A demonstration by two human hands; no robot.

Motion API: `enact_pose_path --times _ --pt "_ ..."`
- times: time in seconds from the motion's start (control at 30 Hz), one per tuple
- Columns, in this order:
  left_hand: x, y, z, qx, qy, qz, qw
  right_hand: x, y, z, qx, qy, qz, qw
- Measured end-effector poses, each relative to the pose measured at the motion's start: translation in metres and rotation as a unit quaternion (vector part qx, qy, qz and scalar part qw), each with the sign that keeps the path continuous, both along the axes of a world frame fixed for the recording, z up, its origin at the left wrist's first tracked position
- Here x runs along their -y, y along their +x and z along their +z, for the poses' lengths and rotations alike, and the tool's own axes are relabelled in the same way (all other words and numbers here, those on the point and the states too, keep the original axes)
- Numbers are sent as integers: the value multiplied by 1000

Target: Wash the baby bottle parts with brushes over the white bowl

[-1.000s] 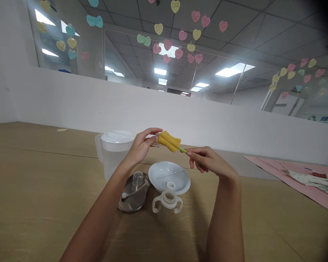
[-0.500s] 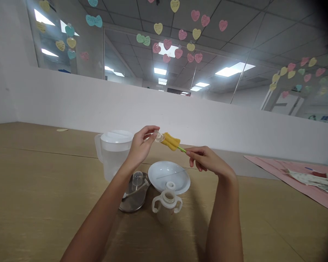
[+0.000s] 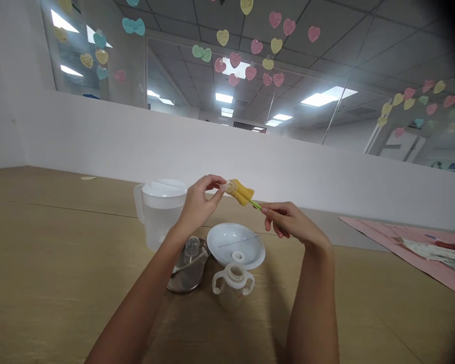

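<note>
Between thumb and fingers, my left hand (image 3: 202, 202) pinches a clear bottle nipple (image 3: 229, 187). The yellow sponge head of a bottle brush (image 3: 243, 192) meets the nipple's wide end; how far it reaches inside I cannot tell. My right hand (image 3: 288, 221) is closed on the brush's thin green handle. Below the hands, a two-handled baby bottle (image 3: 235, 285) stands upright without a cap on the table. Behind it lies a white bowl (image 3: 250, 247), with a white ring (image 3: 237, 258) at its near edge and a thin rod across it.
A lidded white pitcher (image 3: 159, 217) stands behind my left forearm. The metal tray (image 3: 187, 283) holds a clear dome cap (image 3: 192, 246) and a straw-like piece. At the right, a pink mat (image 3: 379, 232) bears a patterned cloth. A white wall and glass panels rise behind the table.
The nipple in my left hand has shifted right, closer around the tip of the yellow sponge. My right hand has hardly moved. The view has shifted slightly.
</note>
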State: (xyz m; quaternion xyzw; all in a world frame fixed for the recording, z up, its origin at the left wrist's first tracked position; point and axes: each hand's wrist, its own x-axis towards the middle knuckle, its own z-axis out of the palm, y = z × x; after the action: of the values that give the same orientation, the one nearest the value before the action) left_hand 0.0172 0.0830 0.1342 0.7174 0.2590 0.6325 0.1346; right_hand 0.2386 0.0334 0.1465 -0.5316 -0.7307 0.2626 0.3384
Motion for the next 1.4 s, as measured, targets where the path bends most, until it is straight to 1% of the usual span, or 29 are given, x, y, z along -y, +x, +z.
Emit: enact_pose_path --times 0.1,0.27,0.4,0.9,1.07,1.17,1.3,1.4 --pt "-1 0 -1 -2 9 6 1000 1 0 0 1 3 3 1000" --pt "-2 0 -1 -11 9 6 1000 0 0 0 43 0 8 999" --pt "-2 0 -1 -14 13 22 1000 -2 -2 0 36 14 3 999" --pt "1 2 -1 -28 29 43 998 3 -4 1 26 8 11 1000" --pt "2 3 -1 -45 8 91 995 3 -4 1 24 9 5 1000" --pt "3 3 -2 -54 2 107 993 3 -4 1 27 11 7 1000" --pt "3 1 -1 -58 15 109 992 2 -2 1 24 5 2 1000" --pt "4 -1 1 -32 18 102 994 -1 0 0 20 7 -21 1000"
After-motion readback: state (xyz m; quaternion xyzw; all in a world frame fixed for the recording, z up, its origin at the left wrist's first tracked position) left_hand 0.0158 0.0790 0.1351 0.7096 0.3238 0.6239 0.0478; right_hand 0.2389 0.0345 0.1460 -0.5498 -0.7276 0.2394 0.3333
